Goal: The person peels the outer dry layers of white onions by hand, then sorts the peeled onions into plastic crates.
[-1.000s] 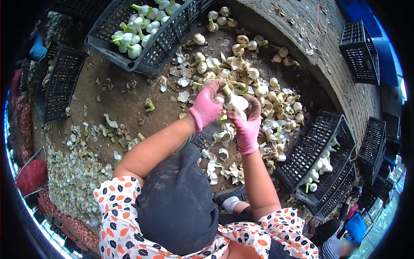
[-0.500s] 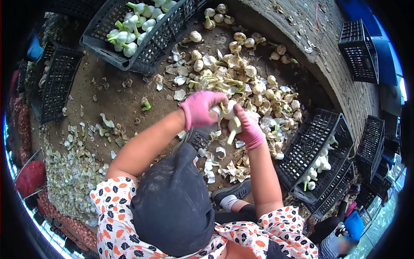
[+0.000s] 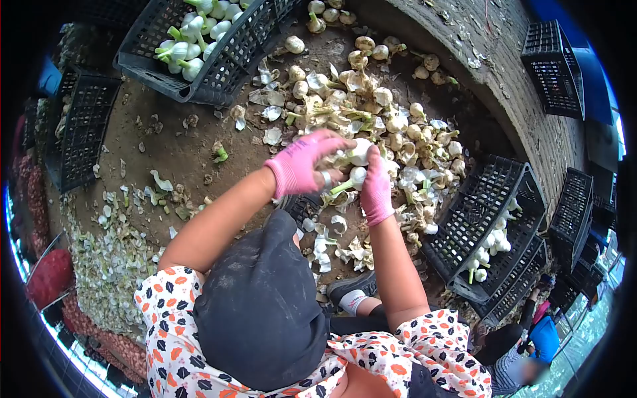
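Both hands wear pink gloves. My left hand holds white garlic bulbs with green stems in front of me. My right hand is curled over the same bulbs from the right, its fingers pressing on the upper one. A pile of unpeeled garlic lies on the dirt just beyond my hands. Peeled skins lie scattered under them.
A black crate of cleaned white garlic stands at the upper left, and another crate with several bulbs at the right. Empty black crates sit at the left and far right. A curved brick wall runs behind. Another person crouches at the lower right.
The bulbs have been turned in my hands, the stem now pointing down-left. My hands have shifted slightly left and closer together over the bulbs.
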A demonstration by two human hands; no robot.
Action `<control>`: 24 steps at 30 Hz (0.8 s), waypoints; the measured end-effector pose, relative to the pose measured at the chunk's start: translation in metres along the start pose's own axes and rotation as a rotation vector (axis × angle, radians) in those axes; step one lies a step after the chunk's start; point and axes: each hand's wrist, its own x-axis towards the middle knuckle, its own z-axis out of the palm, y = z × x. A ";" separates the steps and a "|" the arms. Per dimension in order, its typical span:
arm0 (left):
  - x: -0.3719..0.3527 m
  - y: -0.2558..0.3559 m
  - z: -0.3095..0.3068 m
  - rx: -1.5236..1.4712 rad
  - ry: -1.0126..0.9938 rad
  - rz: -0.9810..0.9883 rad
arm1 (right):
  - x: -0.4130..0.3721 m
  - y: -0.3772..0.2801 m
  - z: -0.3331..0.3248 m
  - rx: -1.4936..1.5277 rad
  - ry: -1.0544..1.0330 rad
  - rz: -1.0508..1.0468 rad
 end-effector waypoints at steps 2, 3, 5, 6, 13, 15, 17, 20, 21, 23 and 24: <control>0.000 0.007 0.012 0.039 0.152 0.100 | 0.004 0.006 0.001 -0.074 0.036 -0.083; 0.001 0.004 0.015 0.042 0.150 0.102 | 0.002 0.008 0.003 -0.352 0.107 -0.249; 0.002 -0.005 0.024 -0.012 0.316 -0.004 | 0.006 0.014 -0.001 -0.633 0.177 -0.415; 0.003 -0.001 0.023 -0.116 0.379 -0.061 | 0.005 0.006 -0.002 -0.591 0.085 -0.451; 0.000 -0.002 0.010 -0.019 0.419 0.175 | -0.006 -0.023 0.001 0.063 -0.019 -0.034; 0.001 -0.003 0.010 0.047 0.412 0.231 | -0.011 -0.030 0.006 -0.326 0.021 -0.187; 0.002 -0.002 0.006 0.214 0.323 0.430 | -0.001 -0.016 0.001 -0.552 0.086 -0.270; 0.000 -0.004 0.003 0.252 0.338 0.458 | -0.008 -0.024 0.008 -0.549 0.142 -0.253; 0.000 -0.005 0.003 0.274 0.347 0.470 | -0.008 -0.023 0.006 -0.548 0.145 -0.252; -0.001 -0.005 0.005 0.315 0.321 0.466 | -0.005 -0.022 0.001 -0.280 0.046 -0.129; -0.002 -0.005 0.006 0.354 0.295 0.460 | -0.011 -0.029 0.005 -0.397 0.071 -0.172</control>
